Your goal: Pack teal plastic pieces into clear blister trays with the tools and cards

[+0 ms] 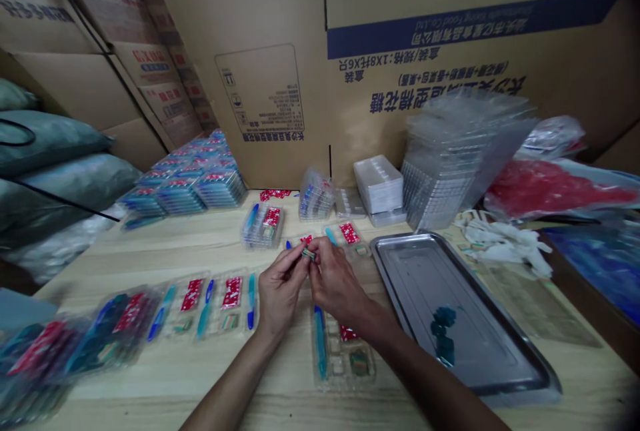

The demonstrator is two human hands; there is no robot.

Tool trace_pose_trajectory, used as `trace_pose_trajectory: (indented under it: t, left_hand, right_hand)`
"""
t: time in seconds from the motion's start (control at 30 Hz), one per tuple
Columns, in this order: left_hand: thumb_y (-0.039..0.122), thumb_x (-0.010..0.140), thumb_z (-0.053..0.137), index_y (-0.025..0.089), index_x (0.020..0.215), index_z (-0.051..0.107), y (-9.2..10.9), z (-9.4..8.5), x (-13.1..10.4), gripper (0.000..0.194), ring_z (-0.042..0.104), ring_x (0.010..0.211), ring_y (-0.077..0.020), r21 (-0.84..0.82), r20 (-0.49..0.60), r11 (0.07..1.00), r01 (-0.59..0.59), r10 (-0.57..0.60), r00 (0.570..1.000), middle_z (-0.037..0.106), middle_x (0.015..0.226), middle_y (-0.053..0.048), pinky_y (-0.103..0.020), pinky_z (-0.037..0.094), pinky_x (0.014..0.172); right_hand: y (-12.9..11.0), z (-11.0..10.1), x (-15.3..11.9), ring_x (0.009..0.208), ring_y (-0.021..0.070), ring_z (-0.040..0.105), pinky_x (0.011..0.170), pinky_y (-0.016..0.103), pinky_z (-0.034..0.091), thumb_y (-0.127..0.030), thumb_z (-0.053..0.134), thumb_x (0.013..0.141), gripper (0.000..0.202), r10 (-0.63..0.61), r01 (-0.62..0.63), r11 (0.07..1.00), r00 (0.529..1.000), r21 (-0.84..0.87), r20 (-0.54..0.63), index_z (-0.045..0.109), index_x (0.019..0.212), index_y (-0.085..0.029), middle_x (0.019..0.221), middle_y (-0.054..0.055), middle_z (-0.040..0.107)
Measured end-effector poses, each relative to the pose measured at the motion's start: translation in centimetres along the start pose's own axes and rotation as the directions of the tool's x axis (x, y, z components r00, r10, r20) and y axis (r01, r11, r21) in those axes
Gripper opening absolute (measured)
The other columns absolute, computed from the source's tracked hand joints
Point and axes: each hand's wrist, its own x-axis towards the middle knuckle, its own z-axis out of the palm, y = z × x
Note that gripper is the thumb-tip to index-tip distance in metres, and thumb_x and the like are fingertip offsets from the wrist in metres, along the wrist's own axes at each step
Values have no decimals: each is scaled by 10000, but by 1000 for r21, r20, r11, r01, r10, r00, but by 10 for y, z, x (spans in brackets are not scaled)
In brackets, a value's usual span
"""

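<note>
My left hand (285,284) and my right hand (337,281) meet over the middle of the table, fingertips pinched together. Between them is a small green-and-cream striped piece (309,254), mostly covered by the fingers; its exact kind is unclear. Below my right wrist lies a clear compartment tray (337,365) with a blue-teal stick (320,344), a red packet and a dark piece. Beyond the hands is another clear tray with a red patterned packet (349,232). Left of my left hand, similar trays hold red packets (232,292), blue-teal sticks (205,309) and small striped pieces (229,322).
At right, a metal tray (480,351) bears several dark teal pieces (443,334). Behind it rise stacked clear trays (433,184) beside a white box stack (379,184). White gloves (505,241) lie at far right. Filled packs (180,194) are piled back left; a large carton (270,11) stands behind.
</note>
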Motion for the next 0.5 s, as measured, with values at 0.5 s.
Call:
trace_pose_trajectory:
  t: [0.5]
  left_hand:
    - [390,780,675,110,1062,719,-39,-8,54,400,646,697,-158,285,239,945,158,-230,943,716,812,-57,-300,543,708]
  right_hand:
    - [74,4,19,675,153,575,675,260,450,-182,515,853,175,254,-258,960,966,111,49,612,997,-166,779,21,642]
